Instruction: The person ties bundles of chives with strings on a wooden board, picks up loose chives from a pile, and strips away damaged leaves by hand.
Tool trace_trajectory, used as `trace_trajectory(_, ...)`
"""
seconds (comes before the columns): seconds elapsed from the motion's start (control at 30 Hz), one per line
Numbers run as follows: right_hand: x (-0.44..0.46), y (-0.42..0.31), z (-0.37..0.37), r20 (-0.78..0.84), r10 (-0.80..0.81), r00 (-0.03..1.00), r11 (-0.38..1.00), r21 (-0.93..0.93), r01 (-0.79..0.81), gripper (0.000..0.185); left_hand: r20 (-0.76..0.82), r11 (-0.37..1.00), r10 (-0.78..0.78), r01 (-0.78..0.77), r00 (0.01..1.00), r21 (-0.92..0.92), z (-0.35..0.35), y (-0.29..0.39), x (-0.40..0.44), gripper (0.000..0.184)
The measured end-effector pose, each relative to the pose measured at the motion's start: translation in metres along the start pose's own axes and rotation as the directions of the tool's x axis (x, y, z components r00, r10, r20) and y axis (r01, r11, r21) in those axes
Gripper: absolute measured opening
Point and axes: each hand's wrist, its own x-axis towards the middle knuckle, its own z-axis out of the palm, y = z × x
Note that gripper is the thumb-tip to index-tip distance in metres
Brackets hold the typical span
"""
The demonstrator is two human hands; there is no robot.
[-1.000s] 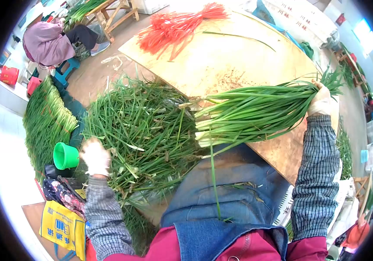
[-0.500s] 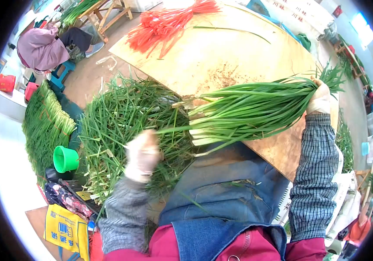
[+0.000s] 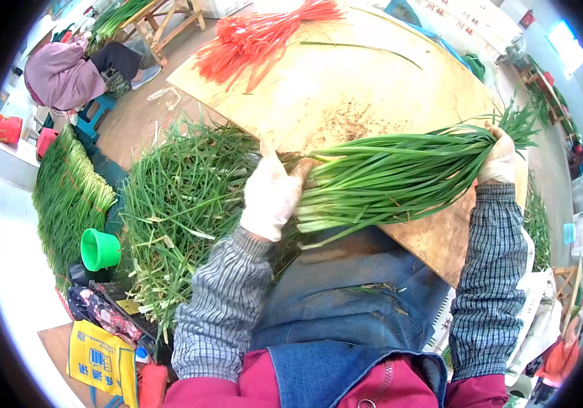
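A bunch of green chives [image 3: 393, 173] with pale stem ends lies sideways above my lap and the near corner of the board. My right hand [image 3: 499, 155], in a whitish glove, is closed around the leafy end at the right. At the other end is my left hand [image 3: 272, 194], also gloved, its fingers apart and fingertips at the upper pale stems. Whether those fingertips pinch a single stem is hard to see. Under and beyond the left hand spreads a loose heap of chive leaves and trimmings [image 3: 183, 183].
Red ties [image 3: 264, 41] lie on the wooden board [image 3: 386, 75]. To the left stand stacked chive bundles [image 3: 67, 204] and a green bucket [image 3: 100, 249]. A yellow bag [image 3: 98, 357] lies at lower left. Another person [image 3: 67, 75] sits on a blue stool at upper left.
My left hand has moved up and right from over the heap to the stem ends. The strand stretching toward it is no longer seen. My right hand keeps its hold.
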Motion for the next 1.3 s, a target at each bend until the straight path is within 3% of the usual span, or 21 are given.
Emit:
trace_trajectory(0.03,-0.004,-0.001,0.003,-0.003,-0.014,1.000,1.000,-0.022,0.014,0.015,0.058,0.976,-0.101,0.110,0.993,-0.187,0.002,0.008,0.002,0.051)
trace_trajectory(0.13,-0.010,0.002,0.003,0.057,0.002,0.998,1.000,0.022,-0.003,0.012,0.037,0.890,-0.074,0.083,0.997,-0.448,0.000,0.008,-0.013,0.025)
trace_trajectory(0.27,-0.042,-0.001,0.035,0.068,0.109,0.992,0.988,0.101,-0.115,0.014,-0.127,0.870,0.016,-0.076,0.992,-0.488,-0.039,-0.024,-0.037,0.008)
trace_trajectory(0.3,-0.033,0.003,0.030,0.173,0.204,0.964,0.956,0.177,-0.234,0.016,-0.144,0.875,0.000,-0.069,0.990,-0.478,-0.057,-0.035,-0.040,0.007)
trace_trajectory(0.37,-0.034,0.009,0.033,0.088,0.151,0.985,0.982,0.098,-0.160,0.015,-0.208,0.979,-0.065,0.022,0.976,-0.201,-0.098,-0.069,-0.046,0.008)
trace_trajectory(0.43,-0.034,0.009,0.031,0.096,0.147,0.985,0.985,0.078,-0.154,0.014,-0.326,0.993,-0.074,0.038,0.942,-0.115,-0.123,-0.174,-0.056,0.008)
trace_trajectory(0.47,-0.034,0.008,0.029,0.097,0.142,0.985,0.987,0.066,-0.149,0.013,-0.222,0.903,-0.179,0.250,0.958,0.350,-0.147,-0.194,-0.062,0.011)
trace_trajectory(0.5,-0.032,0.008,0.027,0.084,0.124,0.989,0.989,0.067,-0.129,0.012,-0.175,0.578,-0.318,0.337,0.932,0.743,-0.165,-0.199,-0.065,0.015)
trace_trajectory(0.6,-0.029,0.014,0.022,0.059,0.071,0.996,0.996,0.045,-0.074,0.012,-0.157,0.405,-0.254,0.252,0.954,0.879,-0.164,-0.140,-0.063,0.025)
trace_trajectory(0.63,-0.027,0.014,0.020,0.069,0.054,0.996,0.998,0.020,-0.056,0.013,-0.125,0.629,0.165,-0.007,0.978,0.777,-0.147,-0.153,-0.066,0.034)
trace_trajectory(0.7,-0.023,0.014,0.020,0.078,0.048,0.996,0.999,0.018,-0.049,0.015,-0.157,0.899,0.320,-0.247,0.934,0.361,-0.105,-0.087,-0.044,0.049)
trace_trajectory(0.77,-0.020,0.014,0.018,0.059,0.074,0.996,0.995,0.068,-0.078,0.019,-0.082,0.920,0.374,-0.359,0.924,0.156,-0.074,-0.033,-0.023,0.043)
trace_trajectory(0.8,-0.020,0.013,0.014,0.107,-0.001,0.994,0.998,-0.068,0.008,0.019,-0.040,0.922,0.381,-0.376,0.924,0.097,-0.060,-0.014,-0.014,0.043)
trace_trajectory(0.9,-0.024,0.005,0.021,0.088,0.172,0.981,0.963,0.197,-0.186,0.018,0.042,0.842,0.509,-0.508,0.860,0.181,-0.015,0.004,0.009,0.034)
trace_trajectory(0.97,-0.027,0.002,0.023,0.089,0.173,0.981,0.955,0.229,-0.189,0.017,0.016,0.819,0.555,-0.550,0.831,0.166,-0.002,-0.007,0.018,0.022)
trace_trajectory(1.03,-0.031,0.000,0.024,0.106,0.168,0.980,0.961,0.204,-0.187,0.017,-0.046,0.874,0.484,-0.486,0.874,-0.029,-0.018,-0.006,0.008,0.015)
trace_trajectory(1.07,-0.033,0.002,0.028,0.076,0.161,0.984,0.958,0.228,-0.174,0.013,0.050,0.901,0.423,-0.414,0.905,-0.125,-0.029,-0.008,0.003,0.012)
trace_trajectory(1.17,-0.069,-0.003,0.059,0.038,0.101,0.994,0.995,-0.017,-0.100,0.010,-0.027,0.865,0.437,-0.428,0.899,-0.261,-0.056,-0.029,-0.011,0.003)
trace_trajectory(1.2,-0.065,0.004,0.059,0.080,0.141,0.987,0.990,-0.009,-0.141,0.011,-0.032,0.892,0.414,-0.412,0.910,-0.185,-0.067,-0.041,-0.014,0.004)
trace_trajectory(1.23,-0.058,0.013,0.058,0.118,0.200,0.973,0.956,0.192,-0.220,0.011,-0.038,0.913,0.392,-0.394,0.919,-0.105,-0.081,-0.056,-0.017,0.005)
trace_trajectory(1.3,-0.052,0.012,0.053,0.068,0.167,0.984,0.972,0.153,-0.176,0.010,-0.058,0.977,0.193,-0.186,0.980,0.106,-0.118,-0.096,-0.022,0.009)
